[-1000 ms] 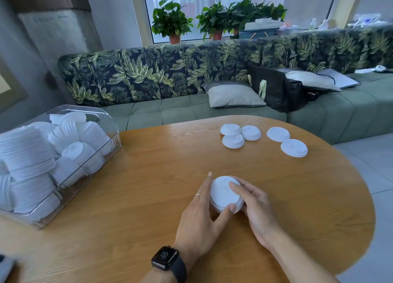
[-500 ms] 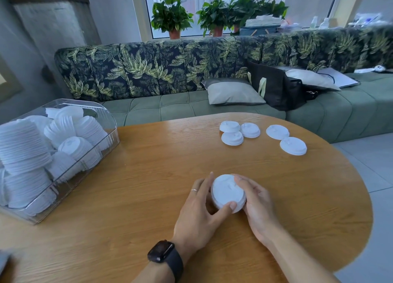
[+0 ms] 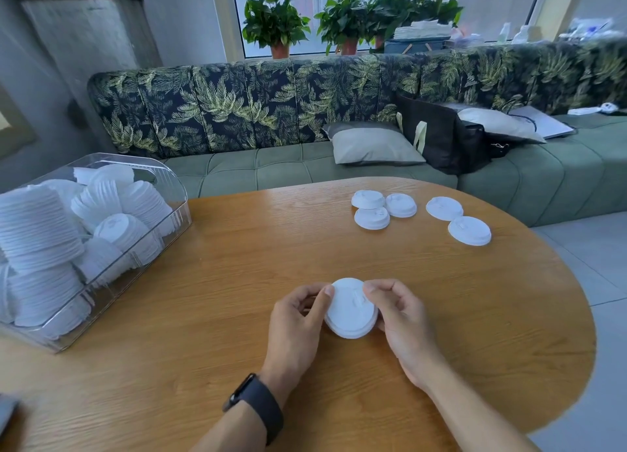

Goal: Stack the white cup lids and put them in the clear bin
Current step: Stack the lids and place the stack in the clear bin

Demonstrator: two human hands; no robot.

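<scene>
**A short stack held between both hands, five lids still loose**

The left hand (image 3: 298,319) and the right hand (image 3: 400,312) grip a small stack of lids (image 3: 351,310) from opposite sides, fingers closed on its rim, low over the near middle of the tabletop (image 3: 237,316). The stack looks tilted toward the camera, and whether its lower edge touches the wood cannot be told.

The likely trouble is in the stack itself. If the lids are not seated squarely, squeezing the rim could pop one out or fan them apart on the way to the clear bin (image 3: 169,193). The bin, at the left edge of the tabletop, is already crowded with white stacks lying at odd angles, so a new stack may have little room and could roll or spill back out. Five loose lids (image 3: 400,205) lie well apart at the far side and will need a long reach.

The tabletop is smooth oval wood. Behind it runs a green sofa (image 3: 305,166) with a leaf-print back, a grey cushion (image 3: 373,146), a black bag (image 3: 441,139), and potted plants (image 3: 271,24) on the window ledge.
</scene>
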